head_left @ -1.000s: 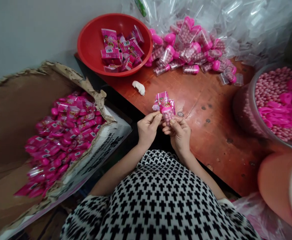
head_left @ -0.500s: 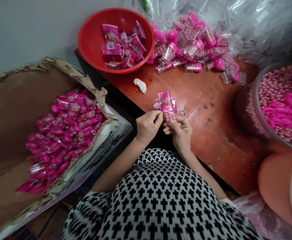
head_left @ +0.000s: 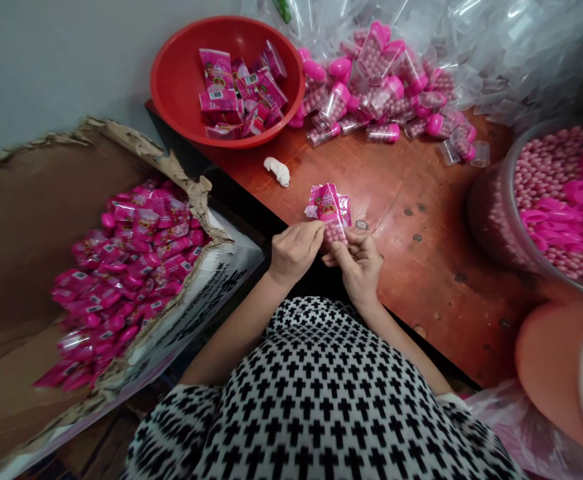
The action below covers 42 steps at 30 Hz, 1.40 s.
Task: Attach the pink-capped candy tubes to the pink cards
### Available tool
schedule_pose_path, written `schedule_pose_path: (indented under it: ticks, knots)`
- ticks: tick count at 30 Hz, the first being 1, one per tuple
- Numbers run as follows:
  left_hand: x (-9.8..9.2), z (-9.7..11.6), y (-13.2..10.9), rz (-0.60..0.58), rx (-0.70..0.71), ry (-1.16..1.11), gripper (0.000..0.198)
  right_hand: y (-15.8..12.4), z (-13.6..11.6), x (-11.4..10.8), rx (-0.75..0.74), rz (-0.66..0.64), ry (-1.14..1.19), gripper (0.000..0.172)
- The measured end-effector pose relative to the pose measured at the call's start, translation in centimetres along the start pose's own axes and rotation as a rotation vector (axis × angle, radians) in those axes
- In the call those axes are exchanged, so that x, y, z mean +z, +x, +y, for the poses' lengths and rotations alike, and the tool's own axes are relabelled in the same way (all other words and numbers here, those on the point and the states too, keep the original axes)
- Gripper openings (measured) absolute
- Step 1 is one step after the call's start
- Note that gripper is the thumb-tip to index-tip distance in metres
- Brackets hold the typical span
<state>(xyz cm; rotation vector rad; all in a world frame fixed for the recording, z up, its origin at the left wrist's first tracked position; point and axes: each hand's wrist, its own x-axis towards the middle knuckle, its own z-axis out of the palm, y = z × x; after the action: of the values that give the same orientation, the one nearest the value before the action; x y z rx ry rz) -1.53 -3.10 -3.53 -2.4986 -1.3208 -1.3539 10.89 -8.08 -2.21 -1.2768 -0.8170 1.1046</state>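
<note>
My left hand (head_left: pixel 295 250) and my right hand (head_left: pixel 357 263) meet over the near edge of a brown wooden table (head_left: pixel 421 220). Both pinch a small pink printed wrapper (head_left: pixel 329 205) with a clear tube of pink candy beads (head_left: pixel 336 230) partly inside it. The wrapper stands upright above my fingertips. My left fingers grip its left lower edge. My right fingers close around the tube's lower end.
A red bowl (head_left: pixel 181 73) of pink wrappers sits at the back. Beside it lies a pile of pink-capped tubes (head_left: pixel 381 93) and clear plastic bags (head_left: pixel 471 40). A torn cardboard box (head_left: pixel 41 220) of wrapped packs stands left. Tubs of pink beads (head_left: pixel 551 193) stand right. A white scrap (head_left: pixel 277 170) lies mid-table.
The pink wrapper has slid further down over the tube, covering more of it. Both hands stay in nearly the same place.
</note>
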Motion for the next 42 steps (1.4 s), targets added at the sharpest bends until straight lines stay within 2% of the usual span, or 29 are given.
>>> schedule_pose_path:
  ticks: [8, 15, 18, 21, 25, 27, 29, 31, 36, 42]
  knots:
    - [0.5, -0.6, 0.3, -0.013, 0.138, 0.182, 0.016, -0.1, 0.3, 0.0, 0.026, 0.02, -0.005, 0.024]
    - [0.4, 0.0, -0.2, -0.058, 0.08, 0.148, 0.017, 0.2, 0.3, 0.2, 0.002, 0.067, -0.044, 0.023]
    - [0.4, 0.7, -0.9, -0.12, -0.077, 0.007, 0.019, 0.4, 0.0, 0.4, 0.002, 0.076, -0.032, 0.023]
    - [0.2, 1.1, -1.0, -0.109, -0.416, -0.242, 0.016, 0.8, -0.3, 0.3, 0.108, 0.062, 0.1, 0.025]
    - [0.2, 1.2, 0.1, -0.002, -1.032, -0.901, 0.026, 1.6, -0.3, -0.2, 0.301, 0.04, 0.309, 0.023]
    - [0.5, 1.3, 0.9, -0.017, -1.204, -1.259, 0.037, 1.8, -0.2, -0.5, 0.365, 0.002, 0.362, 0.021]
    - [0.8, 1.4, 1.6, -0.046, -1.272, -1.489, 0.041, 1.9, 0.0, -0.6, 0.399, -0.046, 0.369, 0.02]
    - [1.1, 1.7, 2.1, -0.044, -1.296, -1.583, 0.038, 1.8, 0.1, -0.7, 0.411, -0.092, 0.331, 0.022]
    - [1.3, 2.5, 2.9, -0.04, -1.333, -1.588, 0.039, 1.0, -0.1, -0.4, 0.265, -0.114, 0.196, 0.033]
    - [1.0, 3.1, 2.9, -0.023, -1.328, -1.556, 0.038, 0.6, -0.5, 0.0, 0.132, -0.126, 0.072, 0.029]
